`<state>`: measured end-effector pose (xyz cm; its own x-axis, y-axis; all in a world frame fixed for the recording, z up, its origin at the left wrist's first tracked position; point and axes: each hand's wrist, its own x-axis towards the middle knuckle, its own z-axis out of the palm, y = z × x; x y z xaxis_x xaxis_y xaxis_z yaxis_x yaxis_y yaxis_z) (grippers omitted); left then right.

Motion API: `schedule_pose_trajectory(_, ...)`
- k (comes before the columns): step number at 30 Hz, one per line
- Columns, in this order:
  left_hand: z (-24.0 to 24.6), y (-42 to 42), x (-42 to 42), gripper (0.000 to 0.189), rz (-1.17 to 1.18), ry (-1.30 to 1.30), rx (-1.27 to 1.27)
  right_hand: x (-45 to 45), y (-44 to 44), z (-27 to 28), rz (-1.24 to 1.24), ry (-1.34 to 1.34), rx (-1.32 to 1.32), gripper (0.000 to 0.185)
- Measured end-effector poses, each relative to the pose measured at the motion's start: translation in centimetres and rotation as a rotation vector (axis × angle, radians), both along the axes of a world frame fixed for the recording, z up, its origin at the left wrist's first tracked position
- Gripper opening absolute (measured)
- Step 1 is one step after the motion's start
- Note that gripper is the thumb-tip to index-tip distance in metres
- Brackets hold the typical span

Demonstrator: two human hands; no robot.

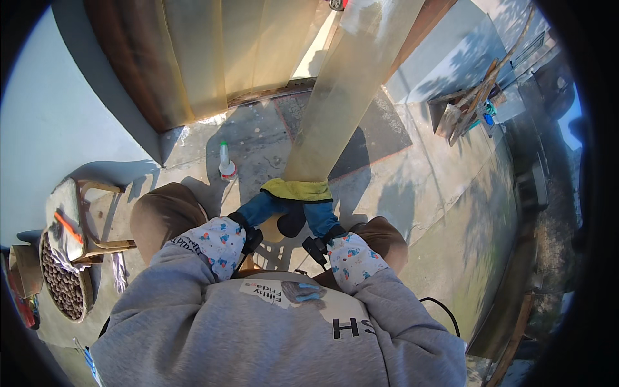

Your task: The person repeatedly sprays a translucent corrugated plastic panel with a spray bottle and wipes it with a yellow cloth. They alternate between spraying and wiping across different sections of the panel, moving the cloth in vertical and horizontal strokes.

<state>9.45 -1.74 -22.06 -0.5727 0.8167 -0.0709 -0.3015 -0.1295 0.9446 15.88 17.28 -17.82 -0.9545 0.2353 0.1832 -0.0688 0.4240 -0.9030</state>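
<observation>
My left hand (261, 208), in a blue glove, grips the left side of a yellow cloth with a dark edge (297, 190). At the cloth's right side is my right hand (320, 217), gloved the same way and closed on it. The fingers of both hands are largely hidden by the cloth. The cloth lies across a long translucent plastic curtain strip (333, 106), which slopes from the top of the view down between my hands. Patterned sleeve covers and black wrist straps with small devices are on both forearms. Dark shadow falls below the cloth.
A spray bottle with a green tip (226, 162) stands on the concrete floor ahead left. More plastic strips (213, 53) hang in the doorway. At left are a stool (67, 208) with an orange-handled tool and a basket of round brown items (60, 280). Wood pieces (466, 106) lean far right.
</observation>
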Motion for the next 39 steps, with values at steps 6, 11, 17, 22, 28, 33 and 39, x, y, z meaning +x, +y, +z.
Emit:
schedule_pose_trajectory(6,-0.6,3.6,0.4,0.030,0.015,0.136,-0.176,1.4,-0.3,6.4,0.050,-0.135,-0.162,0.038)
schedule_pose_trajectory(11,2.1,0.2,1.1,0.048,-0.111,0.133,-0.400,-5.8,4.6,16.9,0.003,0.582,1.043,0.029)
schedule_pose_trajectory(17,5.5,-0.6,1.2,0.042,-0.069,-0.030,-0.393,-11.2,6.4,15.2,-0.171,0.672,1.054,0.033)
schedule_pose_trajectory(22,4.6,-1.0,0.2,0.039,-0.056,0.006,-0.358,-3.5,-0.6,9.5,0.140,0.121,-0.147,0.055)
schedule_pose_trajectory(28,0.3,2.3,-0.2,0.036,0.033,0.089,0.024,3.0,-3.0,4.2,0.114,0.013,-0.020,0.046)
schedule_pose_trajectory(33,1.0,2.4,0.4,0.039,0.123,0.229,-0.208,-1.5,-0.6,14.0,0.054,0.400,0.672,0.030)
schedule_pose_trajectory(39,5.4,-0.6,1.0,0.040,-0.031,0.012,-0.416,-10.1,3.8,21.6,-0.205,0.668,1.113,0.024)
